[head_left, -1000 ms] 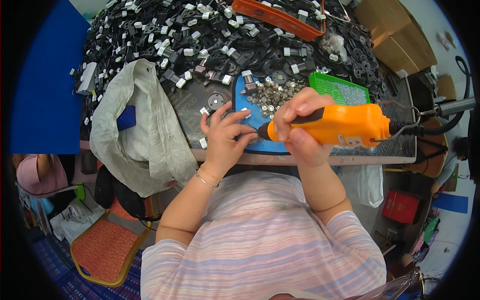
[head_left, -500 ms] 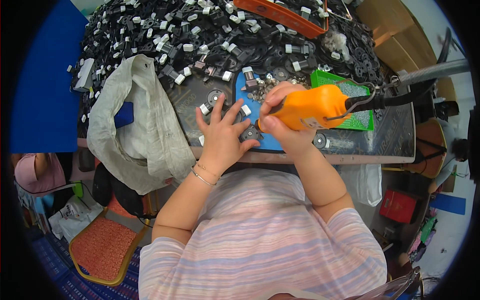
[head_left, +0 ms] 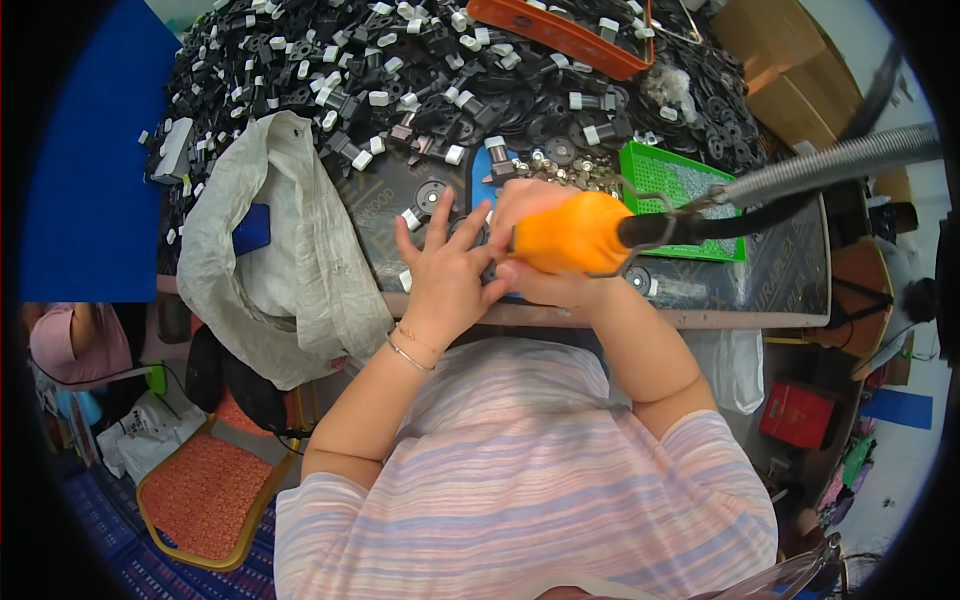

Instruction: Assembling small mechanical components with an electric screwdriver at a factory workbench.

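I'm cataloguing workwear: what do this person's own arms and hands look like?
Short sleeves, striped pale pink, white and lilac. The left hand is gloveless, with a thin chain and silvery bangle at its wrist; the right hand is gloveless, no bracelet visible.

Bare tabletop [head_left: 725,296] right of orange tool [head_left: 578,233], green tray [head_left: 638,165] behind, spring [head_left: 830,163] overhead

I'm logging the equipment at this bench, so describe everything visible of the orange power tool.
The orange power tool has a smooth, rounded body that looks like plastic. A black cable leaves its rear, which points right, and a thin wire loop there joins a coiled metal spring. The right hand grips it above the table, beside the spread left hand. Its working tip is hidden.
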Available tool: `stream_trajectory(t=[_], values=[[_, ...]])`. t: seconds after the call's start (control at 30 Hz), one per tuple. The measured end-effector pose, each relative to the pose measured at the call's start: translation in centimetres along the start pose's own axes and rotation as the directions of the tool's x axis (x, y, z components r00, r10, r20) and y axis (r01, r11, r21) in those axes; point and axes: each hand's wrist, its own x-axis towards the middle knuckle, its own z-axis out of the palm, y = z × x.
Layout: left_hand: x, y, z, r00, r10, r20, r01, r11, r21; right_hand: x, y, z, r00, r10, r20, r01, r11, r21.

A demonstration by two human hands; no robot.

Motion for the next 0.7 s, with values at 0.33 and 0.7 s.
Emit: stream_trajectory(t=[0.33,0.7], values=[[-0.1,0.6,-0.4,0.996,-0.057,0.075,0.056,0.998,0.005,1.6,0.2,0.3,0.994,-0.043,0.099,0.04,0.999,0.026],[1.8,3.4,0.0,0.995,0.09,-0.035,-0.092,0.994,-0.061,-3.8,-6.7,-12.5,0.718,-0.145,-0.681,0.144,0.988,-0.058]])
